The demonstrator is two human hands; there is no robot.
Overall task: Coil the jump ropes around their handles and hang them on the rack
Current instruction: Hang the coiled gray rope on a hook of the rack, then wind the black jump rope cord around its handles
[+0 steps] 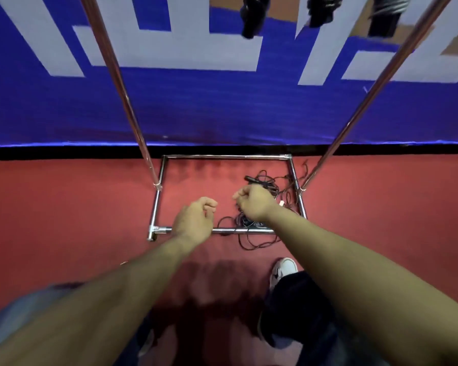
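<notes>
White shoe [283, 272] seen low on red floor [77, 207]. Both arms stretched forward. Left hand [195, 220] held over front bar of rack [159, 204], fingers loosely curled, nothing held. Right hand [254, 202] curled into fist over ropes; whether rope is gripped cannot be told. Loose black ropes [262, 186] tangled on floor inside rack base, right side. Coiled ropes [251, 15] hung high at top. Blue wall [222, 107] behind.
</notes>
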